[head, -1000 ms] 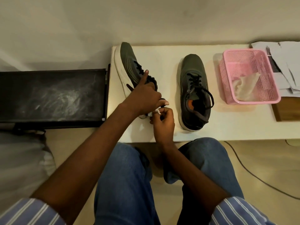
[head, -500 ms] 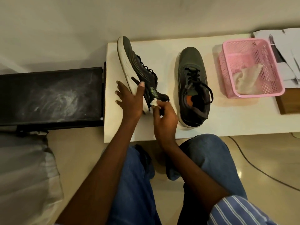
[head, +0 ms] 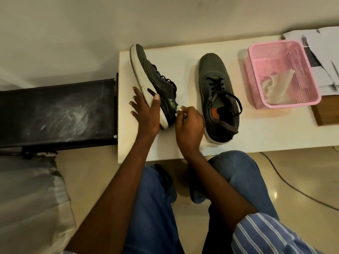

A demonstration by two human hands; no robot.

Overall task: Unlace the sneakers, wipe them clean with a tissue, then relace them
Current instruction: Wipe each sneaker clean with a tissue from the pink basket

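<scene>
Two dark grey sneakers with black laces stand on the white table [head: 183,147]. The left sneaker [head: 156,77] is tipped on its side, white sole facing left. My left hand [head: 146,110] presses flat against its sole near the heel, thumb on the upper, holding it up. My right hand [head: 189,125] pinches a small white tissue wad [head: 178,111] against the heel side of that sneaker. The right sneaker [head: 216,92] sits upright, laced, with an orange insole showing.
A pink mesh basket [head: 286,52] holding a crumpled used tissue [head: 277,85] stands at the table's right. Papers [head: 322,52] lie behind it. A black bench [head: 55,112] abuts the table's left edge. A cable [head: 286,182] runs on the floor.
My left hand has moved from the top of the left sneaker to its sole, tipping the shoe on its side. My right hand keeps the tissue at the heel.
</scene>
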